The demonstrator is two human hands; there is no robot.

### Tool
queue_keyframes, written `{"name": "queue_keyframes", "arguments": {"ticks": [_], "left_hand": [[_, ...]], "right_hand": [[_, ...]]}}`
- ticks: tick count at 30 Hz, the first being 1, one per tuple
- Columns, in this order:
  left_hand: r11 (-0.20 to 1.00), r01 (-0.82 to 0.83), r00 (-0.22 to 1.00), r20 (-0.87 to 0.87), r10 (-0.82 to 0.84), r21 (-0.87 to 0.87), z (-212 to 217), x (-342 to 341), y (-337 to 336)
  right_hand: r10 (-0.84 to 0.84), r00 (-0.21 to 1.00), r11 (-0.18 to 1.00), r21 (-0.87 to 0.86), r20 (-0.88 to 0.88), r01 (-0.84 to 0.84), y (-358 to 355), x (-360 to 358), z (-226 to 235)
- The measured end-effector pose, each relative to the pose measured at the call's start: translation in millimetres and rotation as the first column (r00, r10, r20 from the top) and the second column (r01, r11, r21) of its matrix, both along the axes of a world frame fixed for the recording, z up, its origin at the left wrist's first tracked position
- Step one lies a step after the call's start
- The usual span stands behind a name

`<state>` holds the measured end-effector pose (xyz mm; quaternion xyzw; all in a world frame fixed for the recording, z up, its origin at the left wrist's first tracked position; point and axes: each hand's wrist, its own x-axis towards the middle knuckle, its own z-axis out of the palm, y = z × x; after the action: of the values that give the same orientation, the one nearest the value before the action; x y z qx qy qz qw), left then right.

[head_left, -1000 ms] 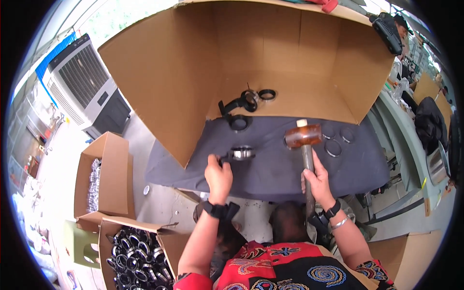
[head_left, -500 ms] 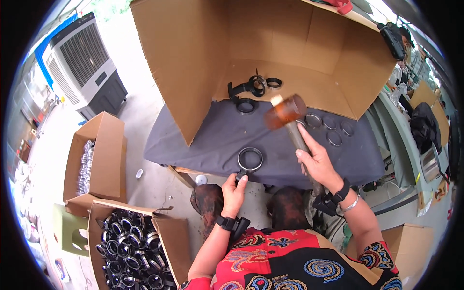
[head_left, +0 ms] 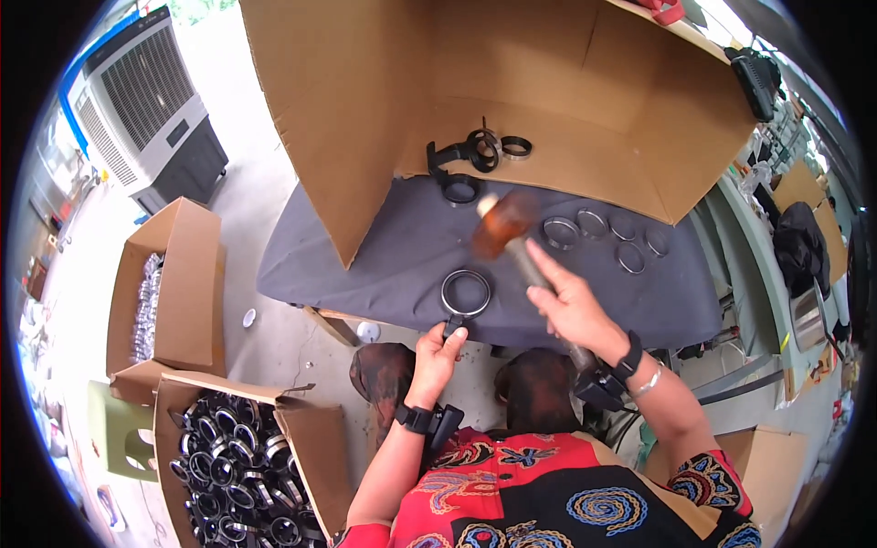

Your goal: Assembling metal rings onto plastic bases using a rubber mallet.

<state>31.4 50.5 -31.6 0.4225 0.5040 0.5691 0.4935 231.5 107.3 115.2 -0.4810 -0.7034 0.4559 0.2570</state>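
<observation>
My left hand (head_left: pixel 435 363) pinches the short black handle of a ring-shaped part (head_left: pixel 444 293). Its round end, black with a silvery metal band, lies on the dark cloth near the table's front edge. In my right hand (head_left: pixel 577 316) is a mallet (head_left: pixel 506 226), gripped by its handle. The mallet's amber-brown head is blurred and raised up beyond the ring, apart from it. To the right of the mallet several thin metal rings (head_left: pixel 560 247) lie loose on the cloth. Black ringed parts (head_left: pixel 461 191) sit at the opening of the large carton.
A large open carton (head_left: pixel 548 119) stands on the cloth-covered table (head_left: pixel 320 242). At lower left, one box (head_left: pixel 311 457) holds many black ringed parts; another box (head_left: pixel 192 292) holds shiny metal pieces. An air cooler (head_left: pixel 151 100) stands at far left. Right of the table is a cluttered bench (head_left: pixel 744 233).
The mallet and my right hand have moved left and nearer, toward the ring. My left hand still grips the handle; the whole view has shifted slightly.
</observation>
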Motion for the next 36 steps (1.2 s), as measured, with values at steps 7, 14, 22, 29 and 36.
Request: {"name": "queue_keyframes", "arguments": {"ticks": [7,14,22,29,36], "left_hand": [[0.997,0.072,0.997,-0.016,-0.072,-0.010,4,0,-4],[1.000,0.007,0.999,-0.046,-0.008,-0.026,-3,-4,-3],[0.998,0.060,0.998,-0.008,-0.060,-0.027,-3,-5,3],[0.995,0.088,0.993,-0.077,-0.091,-0.035,3,-1,-2],[0.998,0.043,0.993,-0.106,-0.048,-0.050,10,-5,1]], "right_hand": [[0.007,0.997,0.950,0.310,0.078,-0.030,-36,15,-46],[-0.106,0.967,0.991,0.055,-0.233,0.122,-52,26,-2],[0.133,0.956,0.847,0.471,0.261,-0.246,-59,30,-43],[0.158,0.813,0.691,0.526,0.560,-0.496,-49,-7,-27],[0.136,0.918,0.639,0.675,0.373,-0.369,-23,-39,54]]}}
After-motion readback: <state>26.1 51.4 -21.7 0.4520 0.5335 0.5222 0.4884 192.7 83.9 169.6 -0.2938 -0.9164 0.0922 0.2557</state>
